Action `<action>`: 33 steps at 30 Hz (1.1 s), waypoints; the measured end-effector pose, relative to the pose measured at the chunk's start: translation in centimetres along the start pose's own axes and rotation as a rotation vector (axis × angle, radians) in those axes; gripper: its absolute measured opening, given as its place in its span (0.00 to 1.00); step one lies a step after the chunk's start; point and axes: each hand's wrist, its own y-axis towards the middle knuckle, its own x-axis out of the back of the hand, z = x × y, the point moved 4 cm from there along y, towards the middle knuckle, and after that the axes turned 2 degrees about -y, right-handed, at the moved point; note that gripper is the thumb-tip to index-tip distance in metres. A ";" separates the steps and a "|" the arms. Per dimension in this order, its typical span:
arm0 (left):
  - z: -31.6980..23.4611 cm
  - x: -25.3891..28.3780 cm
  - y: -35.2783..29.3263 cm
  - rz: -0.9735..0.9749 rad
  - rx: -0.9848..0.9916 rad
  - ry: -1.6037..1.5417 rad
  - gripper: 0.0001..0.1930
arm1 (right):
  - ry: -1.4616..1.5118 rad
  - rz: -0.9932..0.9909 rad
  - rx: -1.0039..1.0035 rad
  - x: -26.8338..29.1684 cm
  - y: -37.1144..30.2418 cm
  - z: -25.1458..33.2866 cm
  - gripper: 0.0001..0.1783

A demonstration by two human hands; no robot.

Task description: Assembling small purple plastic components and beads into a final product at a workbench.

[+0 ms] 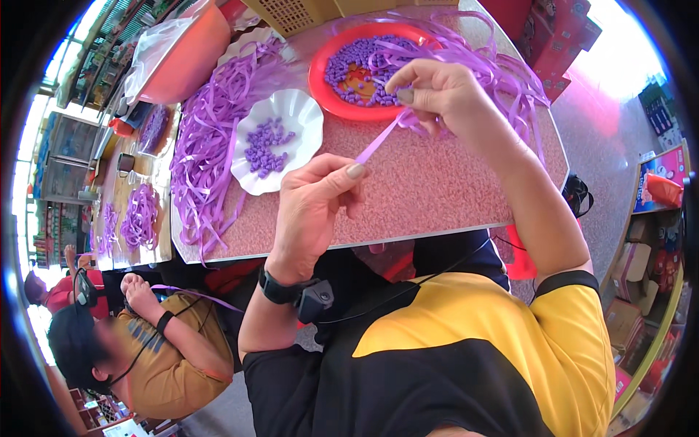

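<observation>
A purple ribbon [379,140] runs taut between my two hands above the pink speckled table [422,182]. My left hand [317,200] is closed, pinching the ribbon's lower end between thumb and forefinger. Higher up and to the right, my right hand [440,91] is also closed on the ribbon; whether its fingertips hold a small piece too, I cannot make out. Just beyond the right hand is a red plate [318,84] with small purple bead-like pieces [364,51]. Left of it, a white scalloped dish [304,124] holds more purple pieces [266,149].
Loose purple ribbons [211,146] cover the table's left side; more ribbons [502,73] lie at the far right. A yellow crate [298,16] and an orange-red basin [186,58] stand at the back. A co-worker [175,349] sits at the left, holding a ribbon.
</observation>
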 end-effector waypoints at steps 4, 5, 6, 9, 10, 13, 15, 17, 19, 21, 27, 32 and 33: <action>-2.0 -0.4 1.0 0.018 -0.451 -0.008 0.07 | -0.004 0.051 -0.073 -1.5 -0.3 -0.1 0.10; -2.3 -0.9 1.4 0.017 -0.460 -0.008 0.07 | -0.026 0.077 -0.085 -1.7 -0.3 -0.3 0.10; -2.8 -1.7 1.9 0.070 -0.506 -0.088 0.07 | 0.026 0.100 -0.086 -1.9 -0.1 -0.9 0.10; -3.3 -2.7 3.4 0.162 -0.532 -0.232 0.08 | 0.045 0.114 -0.092 -1.7 0.2 -1.8 0.10; -2.9 -2.7 4.1 0.244 -0.462 -0.338 0.08 | 0.045 0.098 -0.084 -1.5 0.2 -1.9 0.10; -1.8 -1.9 5.3 0.284 -0.368 -0.440 0.06 | -0.096 -0.051 -0.120 -0.5 0.0 -1.3 0.08; -1.1 -1.2 5.8 0.201 -0.319 -0.444 0.07 | -0.198 -0.127 -0.059 0.1 -0.3 -0.2 0.08; -0.8 -1.0 6.1 0.162 -0.279 -0.439 0.07 | -0.298 -0.198 -0.002 0.5 -0.7 0.9 0.08; -0.4 -0.7 6.2 0.117 -0.239 -0.437 0.08 | -0.463 -0.248 0.125 0.5 -1.2 2.3 0.10; 0.4 -0.4 6.6 0.073 -0.155 -0.355 0.08 | -0.508 -0.243 0.137 0.3 -1.3 2.2 0.13; 0.9 -0.2 6.4 0.000 -0.122 -0.323 0.08 | -0.665 -0.151 0.522 -1.1 -1.6 2.4 0.15; 0.7 -0.4 6.0 -0.022 -0.102 -0.277 0.07 | -0.805 -0.125 0.571 -1.4 -1.7 2.9 0.15; 0.8 -0.4 6.0 -0.024 -0.101 -0.267 0.07 | -0.805 -0.124 0.569 -1.4 -1.6 2.8 0.15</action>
